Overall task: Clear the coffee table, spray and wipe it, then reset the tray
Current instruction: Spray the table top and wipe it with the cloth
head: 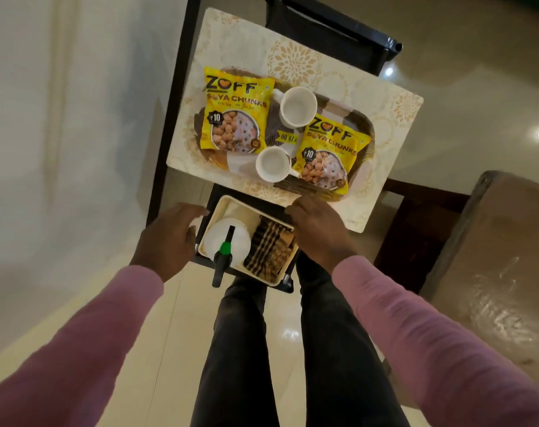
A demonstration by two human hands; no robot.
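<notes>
Glossy pale floor tiles all round, with lamp glare at the right edge of the frame. In the upper middle, on the patterned coffee table (237, 41), a brown tray (365, 127), fully laden: one yellow packet (235, 110) at its left, a second packet (329, 155) at its lower right, a large white cup (297, 106) between them and a smaller cup (272, 164) just below that. Nothing lifted off so far, so judged to be at the very start, the clearing step.

Just below the table's near edge, on a low black stand (289, 285), a cream tray (228, 200) with a spray bottle (228, 241) and a checked cloth (269, 251) side by side.

On either side of that cream tray, the left hand (166, 241), blurred, fingers stretched loosely toward the rim and gripping nothing; and the right hand (319, 229), knuckles up over the far right corner, fingertips bent down out of sight, so cannot tell whether clamped on the rim or free.

Next, probably: reach up past the supplies, take the laden brown tray by both ends, keep it level so the cups stay put, and set it aside before spraying.
</notes>
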